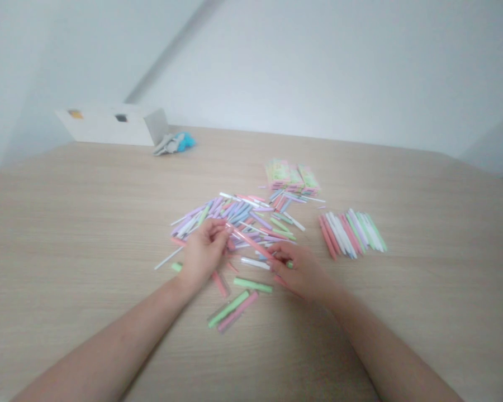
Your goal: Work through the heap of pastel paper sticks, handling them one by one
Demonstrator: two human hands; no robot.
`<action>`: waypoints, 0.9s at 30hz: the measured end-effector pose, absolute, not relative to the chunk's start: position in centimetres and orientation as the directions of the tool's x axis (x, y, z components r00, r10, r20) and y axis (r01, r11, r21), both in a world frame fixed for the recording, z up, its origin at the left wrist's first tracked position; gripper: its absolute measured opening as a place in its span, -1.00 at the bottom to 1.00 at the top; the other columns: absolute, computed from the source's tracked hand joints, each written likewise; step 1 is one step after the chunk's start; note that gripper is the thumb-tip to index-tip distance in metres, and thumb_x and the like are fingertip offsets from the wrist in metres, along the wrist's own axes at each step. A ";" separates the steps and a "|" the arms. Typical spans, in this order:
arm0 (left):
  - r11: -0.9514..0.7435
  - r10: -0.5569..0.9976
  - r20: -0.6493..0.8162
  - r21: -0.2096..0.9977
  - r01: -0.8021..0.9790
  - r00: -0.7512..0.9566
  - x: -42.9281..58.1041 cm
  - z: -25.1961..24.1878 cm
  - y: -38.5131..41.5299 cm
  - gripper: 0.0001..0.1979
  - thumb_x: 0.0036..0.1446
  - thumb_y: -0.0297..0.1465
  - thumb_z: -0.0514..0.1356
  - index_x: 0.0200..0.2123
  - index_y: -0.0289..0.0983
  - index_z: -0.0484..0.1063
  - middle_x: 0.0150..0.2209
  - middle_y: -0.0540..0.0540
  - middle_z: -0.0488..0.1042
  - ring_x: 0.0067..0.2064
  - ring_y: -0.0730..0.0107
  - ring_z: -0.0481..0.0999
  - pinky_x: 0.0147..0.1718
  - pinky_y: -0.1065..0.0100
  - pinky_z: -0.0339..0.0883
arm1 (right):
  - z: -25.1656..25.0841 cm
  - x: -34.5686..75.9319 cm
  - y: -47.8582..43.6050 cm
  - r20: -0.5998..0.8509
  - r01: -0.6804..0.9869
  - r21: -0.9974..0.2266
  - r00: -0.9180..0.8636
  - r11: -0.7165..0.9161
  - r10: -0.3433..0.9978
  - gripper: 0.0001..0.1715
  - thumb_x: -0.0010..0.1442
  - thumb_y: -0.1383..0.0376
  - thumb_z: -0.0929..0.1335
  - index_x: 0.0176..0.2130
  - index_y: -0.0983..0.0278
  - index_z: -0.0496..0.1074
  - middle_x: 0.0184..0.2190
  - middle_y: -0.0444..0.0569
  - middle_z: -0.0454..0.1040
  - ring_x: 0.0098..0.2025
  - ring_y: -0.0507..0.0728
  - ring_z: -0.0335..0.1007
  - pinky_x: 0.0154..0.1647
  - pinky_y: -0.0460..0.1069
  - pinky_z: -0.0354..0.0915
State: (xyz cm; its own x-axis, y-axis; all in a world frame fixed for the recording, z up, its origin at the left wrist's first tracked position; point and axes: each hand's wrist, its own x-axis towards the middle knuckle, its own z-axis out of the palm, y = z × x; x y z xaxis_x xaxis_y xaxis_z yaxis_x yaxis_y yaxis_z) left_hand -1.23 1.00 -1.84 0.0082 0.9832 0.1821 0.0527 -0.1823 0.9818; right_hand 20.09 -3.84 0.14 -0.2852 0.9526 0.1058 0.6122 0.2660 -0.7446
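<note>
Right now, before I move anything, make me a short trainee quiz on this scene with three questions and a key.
1. What colour is the stick held between the left hand and the right hand?
2. True or false: the white box stands toward the back left of the table.
3. The neat row of sticks lies on which side of the loose pile: A, left; B, right?

Key: 1. Pinkish red. 2. True. 3. B.

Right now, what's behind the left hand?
Beyond the left hand lies a loose pile of pastel and white sticks. Whatever the hand itself covers can't be seen.
</note>
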 end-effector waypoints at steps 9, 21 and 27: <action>-0.109 0.994 0.105 0.985 -0.132 -0.036 -1.3 -1.9 1.7 -0.73 -0.02 -0.30 0.29 -0.29 -0.34 0.38 -0.57 0.00 0.48 -0.62 0.55 0.38 -0.62 0.54 0.24 | 0.5 19.9 -4.1 0.175 0.504 -0.814 -0.264 0.290 0.948 -0.69 0.10 0.35 0.33 -0.09 0.24 0.37 -0.51 -0.18 0.46 -0.48 0.01 0.38 -0.42 -0.10 0.29; -0.078 0.996 0.068 0.974 -0.212 -0.055 -1.4 -1.6 1.6 -0.61 -0.08 -0.28 0.34 -0.21 -0.38 0.42 -0.55 -0.02 0.51 -0.54 0.52 0.46 -0.53 0.54 0.33 | 0.4 20.1 -4.0 0.293 0.598 -0.733 -0.152 0.324 0.944 -0.81 0.14 0.28 0.34 -0.19 0.25 0.41 -0.33 -0.06 0.57 -0.33 0.07 0.47 -0.32 -0.06 0.33; -0.063 0.998 0.064 0.994 -0.084 0.007 -1.1 -2.0 1.4 -0.61 -0.06 -0.25 0.33 -0.20 -0.38 0.44 -0.50 -0.05 0.53 -0.51 0.46 0.49 -0.48 0.46 0.41 | 0.4 20.1 -3.7 0.270 0.739 -0.578 -0.225 0.345 0.936 -0.80 0.20 0.25 0.30 -0.20 0.24 0.48 -0.44 -0.11 0.52 -0.43 0.04 0.37 -0.39 -0.09 0.19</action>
